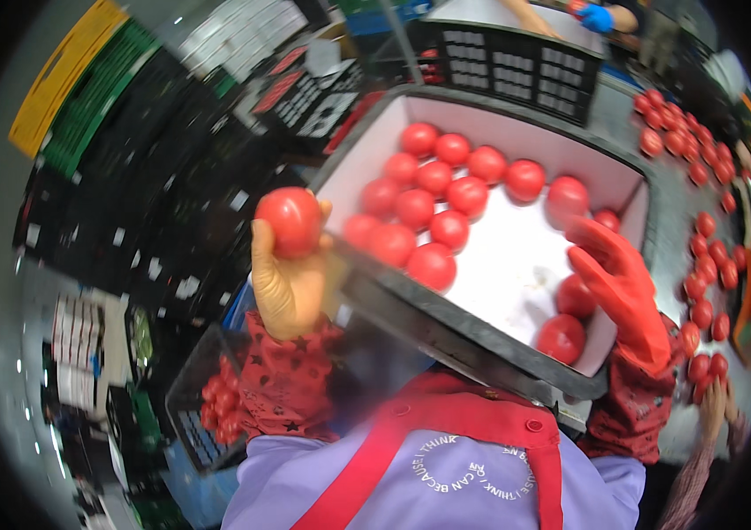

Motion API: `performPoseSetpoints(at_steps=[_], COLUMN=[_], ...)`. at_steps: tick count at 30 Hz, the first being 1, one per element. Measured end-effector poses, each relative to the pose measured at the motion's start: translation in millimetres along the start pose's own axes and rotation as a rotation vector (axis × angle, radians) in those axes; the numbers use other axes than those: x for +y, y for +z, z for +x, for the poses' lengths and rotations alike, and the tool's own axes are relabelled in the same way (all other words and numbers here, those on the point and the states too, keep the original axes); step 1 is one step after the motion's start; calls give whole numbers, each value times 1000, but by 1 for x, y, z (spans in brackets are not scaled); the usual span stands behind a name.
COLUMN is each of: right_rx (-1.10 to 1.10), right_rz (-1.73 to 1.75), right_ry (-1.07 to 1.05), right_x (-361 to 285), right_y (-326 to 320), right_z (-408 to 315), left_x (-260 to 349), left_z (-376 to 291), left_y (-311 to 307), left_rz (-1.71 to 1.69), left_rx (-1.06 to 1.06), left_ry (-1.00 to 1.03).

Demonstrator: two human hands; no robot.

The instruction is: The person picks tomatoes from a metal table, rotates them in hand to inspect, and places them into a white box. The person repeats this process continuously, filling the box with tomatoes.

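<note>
My left hand [292,288], palm up, holds a red tomato [289,222] just outside the left wall of a black crate [455,318] with a pale lining. My right hand [614,285], in a red rubber glove, is over the crate's right side. Its fingers are apart, close to a blurred tomato [567,201], with no tomato seen in its grasp. Several tomatoes [415,208] sit in rows along the crate's far and left sides. Two more, one of them a tomato [561,339] near the front corner, lie below the glove. White lining shows in the middle.
On the metal table [667,218] at right, loose tomatoes [706,268] lie near another person's hands [714,407]. Beyond my crate stands a black crate [514,73], with a blue-gloved hand [596,18] above. A crate of tomatoes [206,424] stands low left; stacked black crates [130,192] rise behind.
</note>
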State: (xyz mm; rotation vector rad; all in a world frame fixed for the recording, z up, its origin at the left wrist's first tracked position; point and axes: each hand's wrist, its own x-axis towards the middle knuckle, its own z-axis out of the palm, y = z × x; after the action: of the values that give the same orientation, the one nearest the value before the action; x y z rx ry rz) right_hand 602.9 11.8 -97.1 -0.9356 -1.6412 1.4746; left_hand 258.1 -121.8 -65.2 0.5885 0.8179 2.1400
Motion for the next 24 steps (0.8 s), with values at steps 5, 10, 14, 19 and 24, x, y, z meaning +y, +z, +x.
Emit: performPoseSetpoints(at_steps=[5, 10, 14, 19, 24], right_rx=[-19, 74, -2, -45, -51], right_rz=[75, -116, -321, -353, -369], right_ry=[-21, 75, 49, 39, 40], right_x=[-11, -22, -20, -15, -16], right_y=[11, 24, 19, 11, 12], right_z=[-12, -11, -1, 2, 1], left_x=[15, -4, -19, -25, -20], left_z=[-47, -94, -113, -116, -111], left_y=[-107, -173, -193, -195, -187], left_rz=[-256, -145, -149, -263, -413], left_rx=[368, 534, 596, 528, 497], left_ry=[-147, -131, -167, -139, -166])
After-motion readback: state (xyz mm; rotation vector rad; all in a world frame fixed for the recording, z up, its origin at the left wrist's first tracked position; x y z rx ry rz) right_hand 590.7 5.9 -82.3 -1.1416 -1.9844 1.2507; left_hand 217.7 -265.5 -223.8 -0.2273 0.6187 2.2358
